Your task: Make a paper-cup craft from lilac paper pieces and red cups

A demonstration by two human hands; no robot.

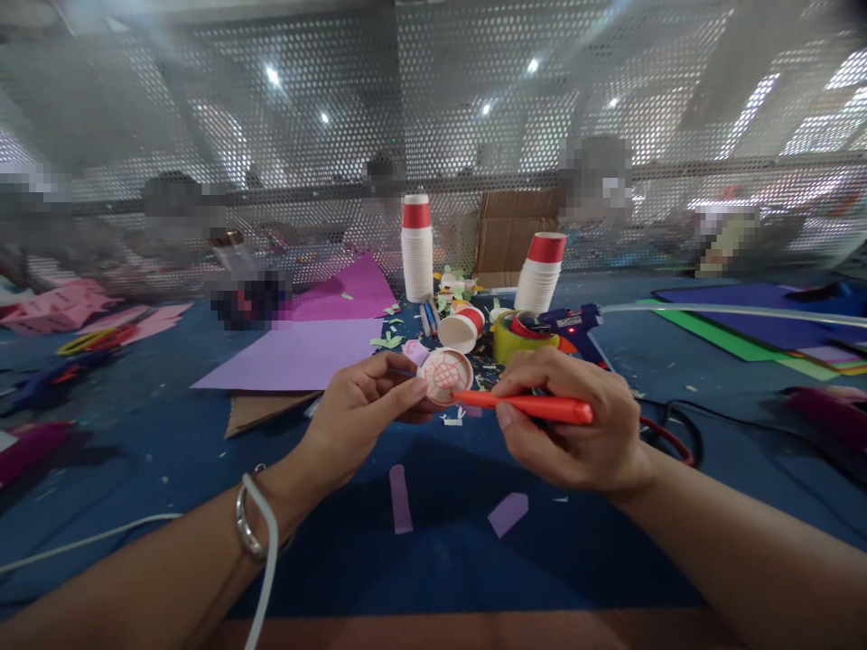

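My left hand point(369, 406) pinches the edge of a paper cup point(445, 375), its round white base turned toward me. Red crossing lines are drawn on that base; the rest of the cup is hidden. A small light purple paper piece point(414, 352) shows at its upper left, but whether it is attached I cannot tell. Wrapped round an orange-red marker point(542, 407), my right hand point(569, 415) has the tip at the lower right of the base. Just beyond lies a red and white paper cup point(461, 329) on its side.
Two stacks of paper cups, one upright point(417, 257) and one leaning point(540, 275), stand behind. Yellow tape point(515, 338) and a blue glue gun point(575, 325) are right. Purple sheets point(291, 354) lie left. Paper strips point(401, 499) lie in front. A pale cord point(264, 560) crosses my left wrist.
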